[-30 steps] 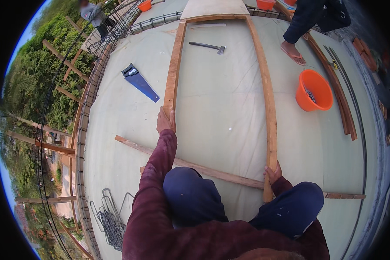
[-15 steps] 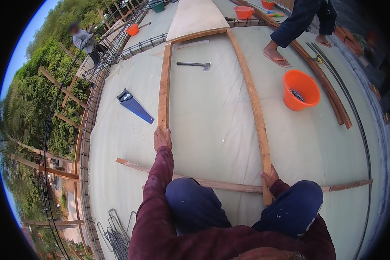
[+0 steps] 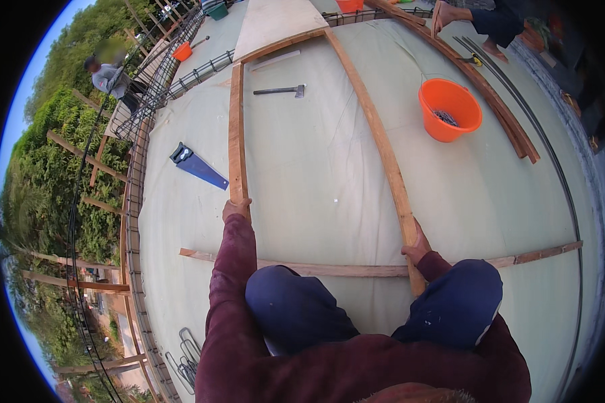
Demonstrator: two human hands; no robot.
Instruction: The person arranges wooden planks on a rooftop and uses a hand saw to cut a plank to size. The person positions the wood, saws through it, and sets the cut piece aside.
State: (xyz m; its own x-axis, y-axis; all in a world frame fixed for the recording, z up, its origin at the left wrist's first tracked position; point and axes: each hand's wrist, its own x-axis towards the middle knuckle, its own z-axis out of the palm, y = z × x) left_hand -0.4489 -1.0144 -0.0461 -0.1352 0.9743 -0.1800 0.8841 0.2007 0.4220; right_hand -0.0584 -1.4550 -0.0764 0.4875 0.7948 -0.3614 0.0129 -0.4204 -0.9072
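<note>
My left hand (image 3: 236,210) is closed round the near end of the left wooden batten (image 3: 236,141). My right hand (image 3: 419,248) grips the right wooden batten (image 3: 376,134) close to its near end. A short crosspiece (image 3: 282,45) spans the far ends of both battens, forming a long frame. Under my right hand's batten runs a loose wooden strip (image 3: 316,270), lying crosswise in front of my knees. Inside the frame rests a hatchet (image 3: 279,90), with a thin pale strip (image 3: 275,61) beyond it. A blue-bladed handsaw (image 3: 202,166) lies just outside the left batten.
An orange bucket (image 3: 468,111) holding small metal pieces stands right of the frame. Past it are long boards (image 3: 497,101) and dark rods (image 3: 538,127). Bent metal bars (image 3: 185,356) lie at lower left. Rebar edges the left side. Two other people are at the far left and far right.
My view has shifted a little, and both hands keep their hold on the battens. The person at upper right has stepped farther away, one foot now lifted.
</note>
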